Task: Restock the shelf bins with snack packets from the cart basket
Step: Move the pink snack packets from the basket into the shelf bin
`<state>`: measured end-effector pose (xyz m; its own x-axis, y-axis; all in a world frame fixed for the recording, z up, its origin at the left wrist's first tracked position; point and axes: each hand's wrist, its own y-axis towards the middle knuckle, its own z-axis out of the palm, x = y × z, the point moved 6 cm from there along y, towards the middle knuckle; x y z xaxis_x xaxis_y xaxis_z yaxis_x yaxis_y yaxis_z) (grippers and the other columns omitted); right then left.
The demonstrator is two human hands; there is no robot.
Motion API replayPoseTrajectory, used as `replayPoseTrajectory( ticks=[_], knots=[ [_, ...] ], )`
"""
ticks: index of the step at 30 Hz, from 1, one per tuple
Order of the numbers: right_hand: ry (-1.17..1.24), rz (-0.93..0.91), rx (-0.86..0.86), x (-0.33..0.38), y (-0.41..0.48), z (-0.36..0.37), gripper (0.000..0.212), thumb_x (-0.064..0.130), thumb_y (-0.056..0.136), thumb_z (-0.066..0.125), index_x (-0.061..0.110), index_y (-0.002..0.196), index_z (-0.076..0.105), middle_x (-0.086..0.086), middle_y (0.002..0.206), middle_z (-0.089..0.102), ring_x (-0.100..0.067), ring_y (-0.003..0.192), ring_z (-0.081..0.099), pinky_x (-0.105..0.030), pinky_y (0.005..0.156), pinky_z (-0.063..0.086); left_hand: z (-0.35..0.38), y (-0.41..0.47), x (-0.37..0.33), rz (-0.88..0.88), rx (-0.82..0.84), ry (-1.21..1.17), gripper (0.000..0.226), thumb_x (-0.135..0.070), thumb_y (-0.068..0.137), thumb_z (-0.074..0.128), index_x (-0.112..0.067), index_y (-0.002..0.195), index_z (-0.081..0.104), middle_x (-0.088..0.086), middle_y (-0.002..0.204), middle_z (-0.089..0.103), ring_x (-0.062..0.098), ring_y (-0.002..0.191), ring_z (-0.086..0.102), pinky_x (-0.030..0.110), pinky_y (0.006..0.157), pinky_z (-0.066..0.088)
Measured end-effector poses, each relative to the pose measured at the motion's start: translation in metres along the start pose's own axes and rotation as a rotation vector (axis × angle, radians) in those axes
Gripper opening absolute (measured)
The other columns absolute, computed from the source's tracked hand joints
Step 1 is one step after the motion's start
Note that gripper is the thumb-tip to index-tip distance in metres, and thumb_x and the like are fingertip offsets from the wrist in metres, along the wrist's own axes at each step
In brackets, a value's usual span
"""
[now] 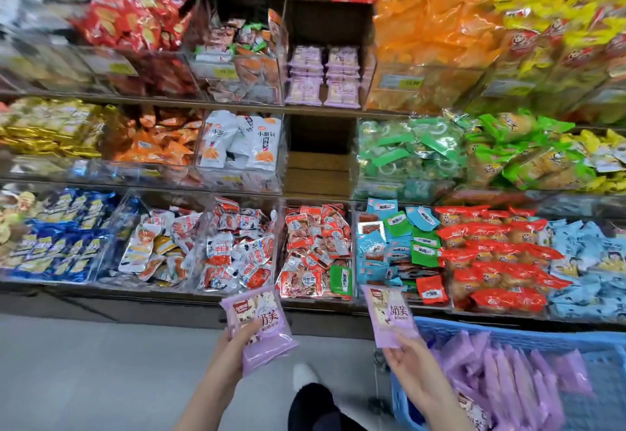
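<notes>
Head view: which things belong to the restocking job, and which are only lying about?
Job: left hand holding left packet; right hand holding right packet; blue basket; basket packets; purple shelf packets.

Lying about: red packets; green packets; orange packets; white shoe.

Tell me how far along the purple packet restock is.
Done: the upper middle bin holds two short purple stacks, with room above. In hand: the left hand grips one purple packet, and the right hand pinches a second packet. Left: a heap of packets lies in the blue basket.
</notes>
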<state>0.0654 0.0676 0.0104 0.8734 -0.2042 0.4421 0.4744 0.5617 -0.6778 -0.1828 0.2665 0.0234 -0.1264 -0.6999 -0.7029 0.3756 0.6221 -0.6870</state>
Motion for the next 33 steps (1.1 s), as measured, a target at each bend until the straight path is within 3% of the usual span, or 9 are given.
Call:
replayPoseTrajectory(
  ticks=[4,9,12,15,18,21,25,30,33],
  knots=[
    [-0.048,0.007,0.075,0.014,0.034,0.064,0.032,-0.006,0.085,0.044,0.003,0.114,0.053,-0.018,0.102,0.067,-0.020,0.078,0.072,-0.026,0.061,0.058,0.001,0.035,-0.052,0.058,-0.018,-0.048,0.076,-0.033,0.054,0.082,-0.011,0.123,0.056,0.011,0.107,0.070,0.028,0.093,0.068,0.039,0.079,0.053],
    [-0.108,-0.003,0.185,0.041,0.085,0.146,0.033,-0.002,0.082,0.049,0.001,0.115,0.051,-0.020,0.098,0.069,-0.023,0.080,0.072,-0.028,0.062,0.059,0.029,0.083,-0.134,0.154,0.044,0.025,0.120,-0.058,0.039,0.085,-0.016,0.141,0.038,0.015,0.135,0.054,0.033,0.114,0.060,0.048,0.099,0.046],
    [-0.155,-0.029,0.257,0.058,0.115,0.192,0.032,-0.004,0.085,0.046,0.002,0.116,0.051,-0.019,0.098,0.069,-0.023,0.080,0.071,-0.028,0.063,0.059,0.045,0.104,-0.177,0.215,0.064,0.033,0.121,-0.064,0.045,0.079,-0.020,0.147,0.032,0.006,0.151,0.034,0.022,0.129,0.042,0.048,0.106,0.034],
    [-0.177,-0.074,0.311,0.077,0.143,0.237,0.027,-0.007,0.092,0.037,0.000,0.113,0.051,-0.016,0.095,0.072,-0.022,0.081,0.071,-0.030,0.065,0.059,0.061,0.123,-0.213,0.251,0.052,0.009,0.113,-0.060,0.046,0.082,-0.019,0.142,0.040,0.002,0.139,0.047,0.017,0.116,0.057,0.043,0.094,0.047],
    [-0.219,-0.128,0.371,0.097,0.165,0.285,0.026,-0.008,0.093,0.035,0.000,0.109,0.054,-0.015,0.094,0.072,-0.022,0.085,0.071,-0.030,0.069,0.058,0.076,0.136,-0.248,0.314,0.084,-0.049,0.073,-0.054,0.051,0.079,-0.024,0.114,0.057,-0.007,0.110,0.064,0.001,0.079,0.070,0.028,0.066,0.049],
    [-0.214,-0.181,0.436,0.121,0.181,0.338,0.028,-0.010,0.093,0.034,0.000,0.099,0.060,-0.018,0.097,0.071,-0.024,0.091,0.070,-0.031,0.072,0.058,0.086,0.150,-0.273,0.329,0.127,-0.058,0.064,-0.048,0.056,0.079,-0.026,0.112,0.059,-0.002,0.100,0.073,0.014,0.087,0.072,0.028,0.065,0.053],
    [-0.252,-0.257,0.498,0.155,0.205,0.413,0.036,-0.010,0.094,0.035,0.003,0.124,0.050,-0.020,0.120,0.062,-0.027,0.113,0.060,-0.040,0.097,0.048,0.088,0.167,-0.298,0.302,0.144,-0.106,0.070,-0.039,0.059,0.079,-0.018,0.121,0.053,0.000,0.096,0.075,0.021,0.084,0.073,0.033,0.069,0.052],
    [-0.330,-0.357,0.416,0.191,0.246,0.505,0.015,-0.008,0.095,0.039,0.006,0.099,0.045,-0.015,0.092,0.057,-0.021,0.084,0.062,-0.043,0.100,0.047,0.079,0.189,-0.328,0.262,0.143,-0.063,0.109,-0.052,0.050,0.083,-0.020,0.144,0.038,-0.005,0.126,0.058,0.011,0.090,0.064,0.031,0.083,0.046],
    [-0.318,-0.399,0.324,0.209,0.281,0.541,0.033,-0.006,0.096,0.040,0.007,0.125,0.034,-0.024,0.115,0.051,-0.032,0.114,0.054,-0.046,0.108,0.037,0.074,0.201,-0.343,0.270,0.134,-0.043,0.109,-0.059,0.044,0.084,-0.025,0.139,0.043,-0.018,0.107,0.054,-0.004,0.086,0.054,0.030,0.079,0.044]
  ],
)
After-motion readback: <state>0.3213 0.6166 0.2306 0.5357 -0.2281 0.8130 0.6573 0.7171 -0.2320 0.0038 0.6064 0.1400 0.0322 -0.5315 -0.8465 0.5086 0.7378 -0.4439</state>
